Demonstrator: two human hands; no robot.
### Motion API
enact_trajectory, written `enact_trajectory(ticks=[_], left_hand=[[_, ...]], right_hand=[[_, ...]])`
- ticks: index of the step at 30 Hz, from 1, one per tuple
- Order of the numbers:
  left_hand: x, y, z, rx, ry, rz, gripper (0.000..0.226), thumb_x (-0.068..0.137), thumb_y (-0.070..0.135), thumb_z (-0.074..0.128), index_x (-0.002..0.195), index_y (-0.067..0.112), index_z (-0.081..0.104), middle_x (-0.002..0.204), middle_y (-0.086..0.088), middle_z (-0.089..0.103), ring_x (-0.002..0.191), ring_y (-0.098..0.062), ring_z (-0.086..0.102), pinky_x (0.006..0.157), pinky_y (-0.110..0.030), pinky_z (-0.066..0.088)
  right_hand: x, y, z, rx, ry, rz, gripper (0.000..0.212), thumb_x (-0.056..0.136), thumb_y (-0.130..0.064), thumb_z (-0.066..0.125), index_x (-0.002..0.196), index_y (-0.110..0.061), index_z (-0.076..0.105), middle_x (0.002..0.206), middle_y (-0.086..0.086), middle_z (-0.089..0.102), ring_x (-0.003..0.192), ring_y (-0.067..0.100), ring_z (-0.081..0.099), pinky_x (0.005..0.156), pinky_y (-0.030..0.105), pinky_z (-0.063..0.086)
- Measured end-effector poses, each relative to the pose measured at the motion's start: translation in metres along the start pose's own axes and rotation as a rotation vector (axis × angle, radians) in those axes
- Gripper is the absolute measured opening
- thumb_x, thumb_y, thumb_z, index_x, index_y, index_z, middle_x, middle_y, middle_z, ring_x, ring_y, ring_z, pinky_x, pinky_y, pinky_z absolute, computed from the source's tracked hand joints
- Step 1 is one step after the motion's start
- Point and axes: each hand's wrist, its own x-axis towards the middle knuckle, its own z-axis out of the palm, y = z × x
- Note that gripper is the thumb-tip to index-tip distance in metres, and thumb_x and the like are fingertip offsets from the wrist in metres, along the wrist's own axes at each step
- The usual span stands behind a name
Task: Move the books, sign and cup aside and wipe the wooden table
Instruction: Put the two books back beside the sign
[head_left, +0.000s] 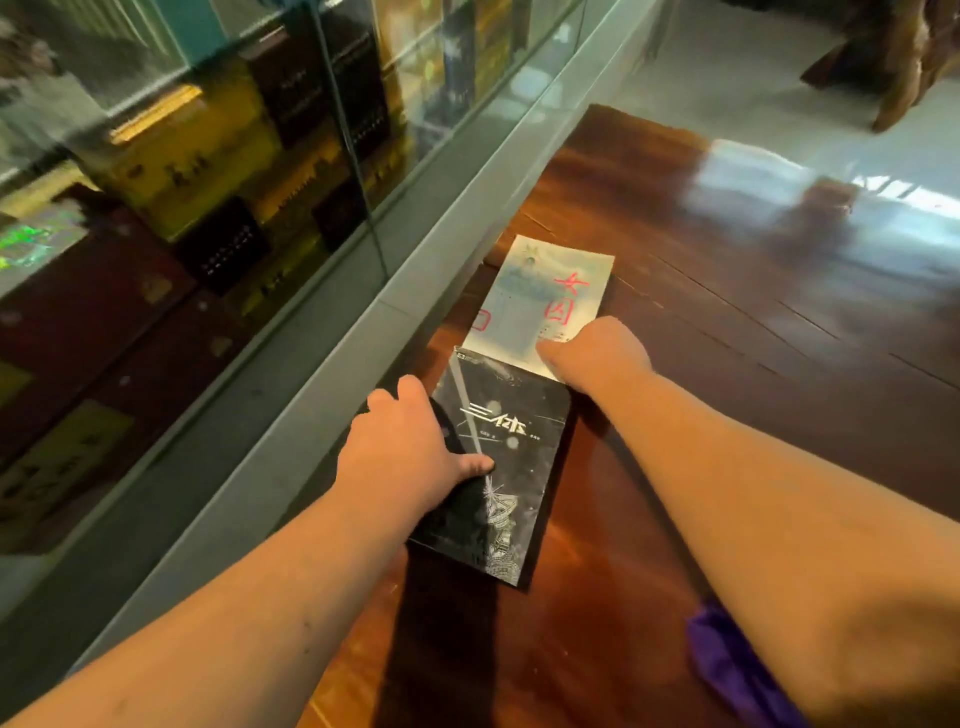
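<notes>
The left hand (410, 447) grips the black paperback book (498, 467) by its edge; the right hand (597, 353) presses the pale book (540, 296). Both look light, stiff, likely slippery on the glossy wooden bench (727, 322).

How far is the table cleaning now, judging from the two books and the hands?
Done: nothing obvious. In hand: left hand grips the black book; right hand rests on the pale book, both beside the glass case. Left: wiping the wooden table; purple cloth lies unused.
</notes>
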Motion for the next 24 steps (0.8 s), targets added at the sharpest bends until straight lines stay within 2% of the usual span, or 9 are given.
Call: enact_trajectory(ticks=[4, 6, 8, 10, 12, 13, 18, 21, 24], left_hand=[[0.011, 0.001, -0.001, -0.064, -0.060, -0.012, 0.103, 0.051, 0.079, 0.087, 0.118, 0.019, 0.036, 0.119, -0.010, 0.053, 0.107, -0.037, 0.063, 0.068, -0.041, 0.045], [0.014, 0.001, -0.002, -0.081, -0.092, -0.037, 0.105, 0.050, 0.077, 0.089, 0.119, 0.018, 0.036, 0.118, -0.009, 0.053, 0.110, -0.036, 0.062, 0.071, -0.040, 0.045], [0.017, -0.001, -0.002, -0.124, -0.128, -0.060, 0.104, 0.048, 0.077, 0.090, 0.115, 0.019, 0.036, 0.106, -0.003, 0.053, 0.106, -0.033, 0.063, 0.069, -0.038, 0.046], [0.020, -0.003, -0.001, -0.150, -0.169, -0.042, 0.099, 0.048, 0.079, 0.088, 0.112, 0.020, 0.042, 0.097, 0.004, 0.058, 0.095, -0.027, 0.064, 0.063, -0.037, 0.046], [0.022, -0.005, 0.003, -0.136, -0.172, 0.019, 0.091, 0.054, 0.081, 0.084, 0.118, 0.025, 0.050, 0.103, 0.007, 0.065, 0.095, -0.025, 0.065, 0.069, -0.037, 0.050], [0.022, -0.006, 0.005, -0.152, -0.154, 0.038, 0.086, 0.059, 0.078, 0.083, 0.119, 0.027, 0.051, 0.106, 0.007, 0.065, 0.097, -0.024, 0.065, 0.074, -0.038, 0.051], [0.014, -0.007, 0.009, -0.336, -0.070, 0.064, 0.040, 0.086, 0.054, 0.077, 0.095, 0.029, 0.048, 0.088, 0.017, 0.055, 0.080, -0.017, 0.056, 0.068, -0.040, 0.043], [0.006, 0.013, -0.004, -0.404, 0.028, 0.072, 0.036, 0.090, 0.048, 0.076, 0.105, 0.026, 0.052, 0.094, 0.006, 0.061, 0.083, -0.023, 0.055, 0.069, -0.042, 0.042], [-0.002, 0.057, -0.016, -0.489, 0.123, 0.091, 0.037, 0.092, 0.043, 0.076, 0.111, 0.020, 0.055, 0.104, -0.004, 0.063, 0.087, -0.028, 0.055, 0.073, -0.043, 0.042]], right_hand=[[0.013, -0.001, 0.003, -0.049, -0.067, 0.032, 0.051, 0.083, -0.053, 0.078, 0.114, -0.015, 0.063, 0.086, 0.000, 0.062, 0.071, 0.019, 0.059, 0.055, 0.031, 0.047], [0.018, -0.001, 0.000, -0.007, -0.135, 0.054, 0.050, 0.085, -0.049, 0.079, 0.117, -0.013, 0.065, 0.099, 0.005, 0.067, 0.088, 0.025, 0.066, 0.075, 0.039, 0.059], [0.019, 0.000, -0.002, 0.036, -0.161, 0.063, 0.051, 0.088, -0.044, 0.078, 0.123, -0.010, 0.065, 0.112, 0.010, 0.069, 0.101, 0.029, 0.067, 0.088, 0.042, 0.058], [0.017, 0.001, -0.005, 0.038, -0.167, 0.043, 0.043, 0.093, -0.037, 0.073, 0.124, -0.009, 0.064, 0.107, 0.009, 0.069, 0.093, 0.026, 0.067, 0.075, 0.038, 0.059], [0.016, 0.005, -0.010, 0.077, -0.128, 0.003, 0.033, 0.095, -0.027, 0.067, 0.124, -0.011, 0.063, 0.102, 0.008, 0.069, 0.080, 0.023, 0.065, 0.054, 0.032, 0.049], [0.016, 0.011, -0.014, 0.121, -0.096, -0.007, 0.029, 0.096, -0.023, 0.065, 0.123, -0.012, 0.061, 0.104, 0.008, 0.068, 0.078, 0.023, 0.065, 0.051, 0.029, 0.046], [0.010, 0.064, -0.054, 0.283, 0.081, 0.013, 0.013, 0.099, -0.022, 0.062, 0.105, -0.027, 0.051, 0.099, -0.011, 0.061, 0.075, 0.018, 0.069, 0.047, 0.027, 0.054], [-0.003, 0.119, -0.087, 0.325, 0.159, 0.068, 0.016, 0.099, -0.020, 0.058, 0.092, -0.029, 0.047, 0.083, -0.018, 0.050, 0.070, 0.017, 0.069, 0.037, 0.025, 0.052], [-0.023, 0.182, -0.114, 0.343, 0.178, 0.139, 0.012, 0.098, -0.020, 0.054, 0.089, -0.025, 0.047, 0.082, -0.020, 0.051, 0.069, 0.017, 0.069, 0.045, 0.038, 0.061]])
